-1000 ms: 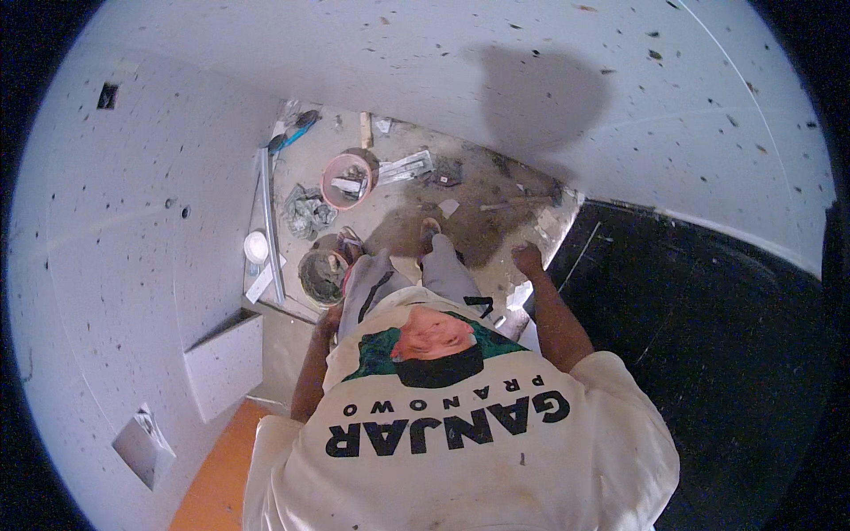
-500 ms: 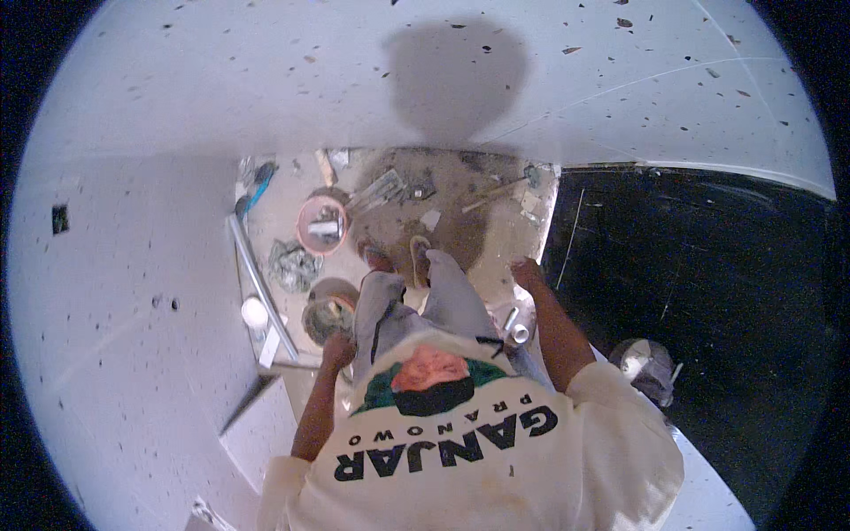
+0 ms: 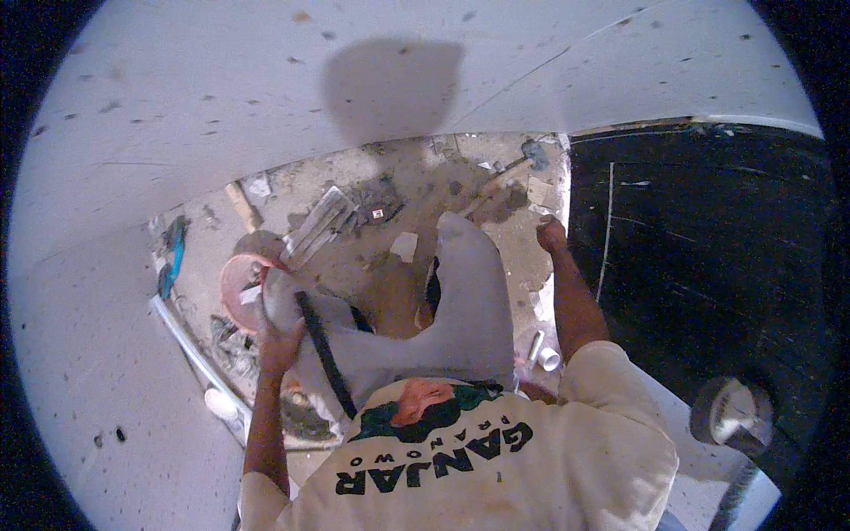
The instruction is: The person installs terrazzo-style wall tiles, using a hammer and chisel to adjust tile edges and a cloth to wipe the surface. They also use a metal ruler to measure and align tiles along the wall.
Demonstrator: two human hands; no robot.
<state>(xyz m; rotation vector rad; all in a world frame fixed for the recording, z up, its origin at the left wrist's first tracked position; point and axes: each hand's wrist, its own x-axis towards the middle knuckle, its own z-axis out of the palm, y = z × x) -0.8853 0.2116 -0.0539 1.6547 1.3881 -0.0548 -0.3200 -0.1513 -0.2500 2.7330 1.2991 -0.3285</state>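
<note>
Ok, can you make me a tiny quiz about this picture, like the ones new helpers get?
1. Fill in the blank: In the picture, the left hand shows against the person's grey ____.

2. True or false: The white tube lies to the right of the pink bucket.

3. Which of these is closest to the right hand in the picture?
A) the pink bucket
B) the black surface
C) the white tube

Key: 1. trousers. 2. True. 3. B.
</note>
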